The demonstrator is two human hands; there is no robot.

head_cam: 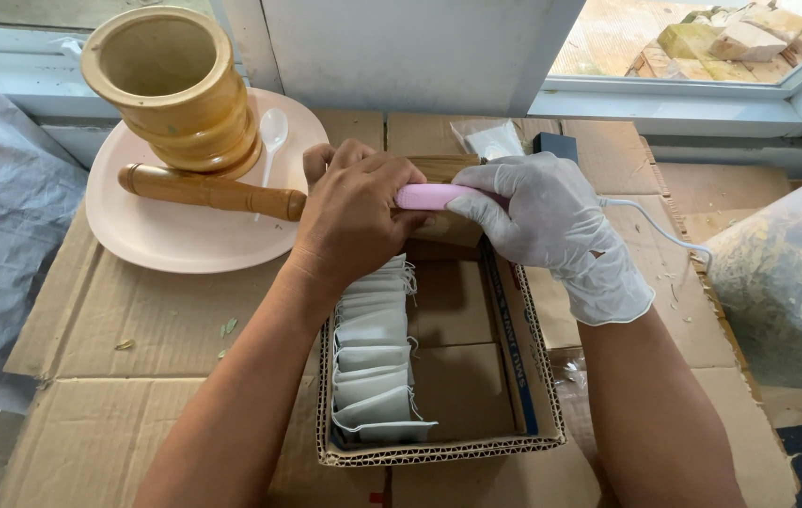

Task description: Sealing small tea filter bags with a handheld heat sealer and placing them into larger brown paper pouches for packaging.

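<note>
My bare left hand [356, 209] and my right hand [551, 221], in a white glove, both grip a slim pink tool [431, 196] with a white cord [650, 224] running off to the right. They hold it over the far end of a shallow cardboard box [528, 376]. A row of several white paper sachets [375, 362] stands along the box's left side. What lies under my left hand is hidden.
A wooden mortar [173, 89], wooden pestle [208, 191] and white plastic spoon [272, 136] sit on a pale round plate [166, 240] at upper left. A clear bag of dried leaves [786, 282] stands at right. Flattened cardboard [138, 376] covers the surface. A window sill runs behind.
</note>
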